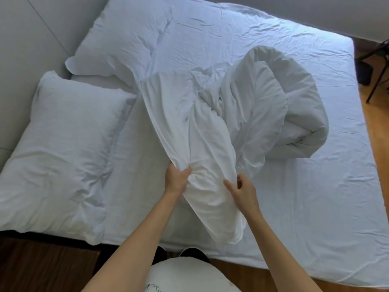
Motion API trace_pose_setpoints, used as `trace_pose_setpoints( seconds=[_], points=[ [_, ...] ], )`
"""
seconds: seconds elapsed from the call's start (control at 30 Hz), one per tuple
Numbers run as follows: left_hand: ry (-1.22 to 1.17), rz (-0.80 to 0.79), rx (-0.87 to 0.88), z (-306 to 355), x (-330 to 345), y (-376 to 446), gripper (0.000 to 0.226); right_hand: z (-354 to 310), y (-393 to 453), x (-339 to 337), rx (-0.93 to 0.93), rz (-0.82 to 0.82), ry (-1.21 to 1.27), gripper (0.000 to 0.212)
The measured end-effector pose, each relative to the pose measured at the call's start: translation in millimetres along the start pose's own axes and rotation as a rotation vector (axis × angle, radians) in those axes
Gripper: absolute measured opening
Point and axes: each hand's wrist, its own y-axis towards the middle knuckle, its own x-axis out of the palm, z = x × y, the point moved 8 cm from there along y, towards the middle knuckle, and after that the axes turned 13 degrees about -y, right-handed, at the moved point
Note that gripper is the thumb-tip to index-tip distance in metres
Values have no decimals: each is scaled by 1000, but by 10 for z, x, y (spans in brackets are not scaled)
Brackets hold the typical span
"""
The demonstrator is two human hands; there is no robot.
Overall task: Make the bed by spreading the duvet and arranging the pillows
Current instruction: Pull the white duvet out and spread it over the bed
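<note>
A white duvet [263,102] lies bunched and rolled in the middle of the bed [315,197], with one long end drawn toward me over the near edge. My left hand [176,179] grips a fold of that end. My right hand [242,191] is beside it on the right; its thumb and fingers pinch the duvet's edge. Two white pillows lie at the head of the bed on the left: a near pillow [59,154] and a far pillow [126,39].
A padded headboard [27,39] runs along the left. Wooden floor [376,133] shows to the right of the bed and near my feet. Dark chair legs [374,66] stand at the far right. The white sheet is bare on the right half.
</note>
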Motion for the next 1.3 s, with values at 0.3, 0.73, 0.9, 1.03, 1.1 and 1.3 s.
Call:
trace_pose_setpoints(
  seconds=[0.3,0.73,0.9,1.03,1.1,1.3],
  points=[
    [530,-114,464,22,443,-1003,33,-1275,302,522,-241,-109,-545,110],
    [259,61,251,-149,-252,-868,49,-785,306,273,-383,-143,-441,10],
    [331,-189,132,73,182,-75,88,-674,-168,-266,-440,-210,-111,19],
    [708,-268,317,199,538,197,81,-461,-544,-460,-440,-343,34,13],
    [709,-226,358,240,603,291,61,-283,-653,-544,-419,-387,41,20],
    [830,-216,770,604,838,105,22,321,-537,-739,-241,-427,-171,42]
  ],
)
